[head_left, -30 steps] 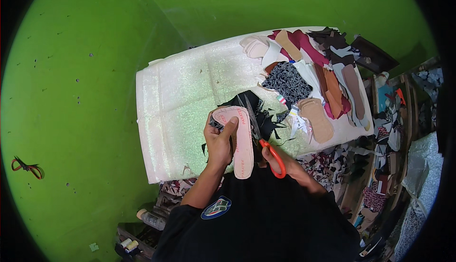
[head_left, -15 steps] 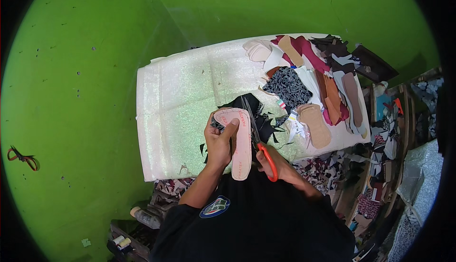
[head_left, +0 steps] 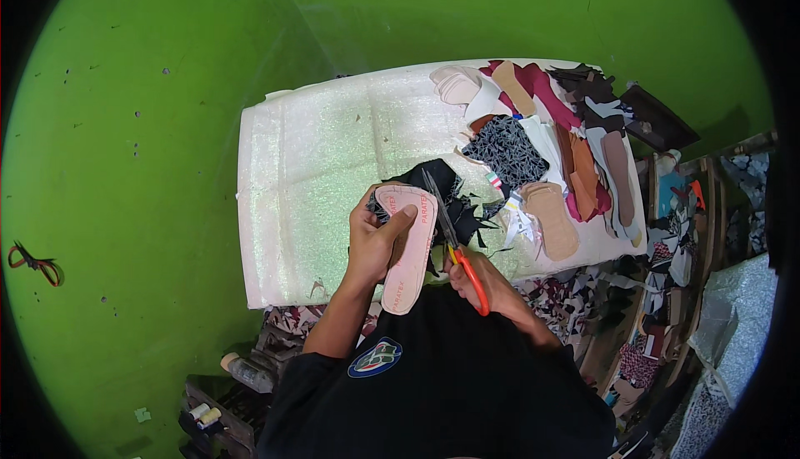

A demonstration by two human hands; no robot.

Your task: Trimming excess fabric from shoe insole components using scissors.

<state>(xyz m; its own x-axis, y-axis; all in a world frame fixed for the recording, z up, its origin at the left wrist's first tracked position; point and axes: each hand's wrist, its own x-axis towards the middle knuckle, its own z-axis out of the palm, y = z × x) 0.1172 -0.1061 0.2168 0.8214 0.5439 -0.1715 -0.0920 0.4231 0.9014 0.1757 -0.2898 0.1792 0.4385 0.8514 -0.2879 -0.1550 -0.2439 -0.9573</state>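
A pale pink insole (head_left: pixel 410 252) with red print is gripped by my left hand (head_left: pixel 372 244), thumb pressed on its face near the wide upper end. Patterned fabric peeks out along that end beside my fingers. My right hand (head_left: pixel 479 280) is closed round the red handles of a pair of scissors (head_left: pixel 454 242). Their blades point up and away, lying along the insole's right edge and slightly parted. Behind them, black fabric scraps (head_left: pixel 467 217) lie on the white table (head_left: pixel 308 192).
On the table's right lie a dark patterned fabric piece (head_left: pixel 510 151), tan insoles (head_left: pixel 550 222), pale insoles (head_left: pixel 455 84) and brown strips (head_left: pixel 583 172). Scraps (head_left: pixel 554 305) heap below the near edge. A second pair of scissors (head_left: pixel 35 264) hangs on the green wall. Thread spools (head_left: pixel 205 416) stand lower left.
The insole has turned, its lower end swinging left, away from the scissors. Both hands stay in nearly the same place, and the scissors still lie along its right side.
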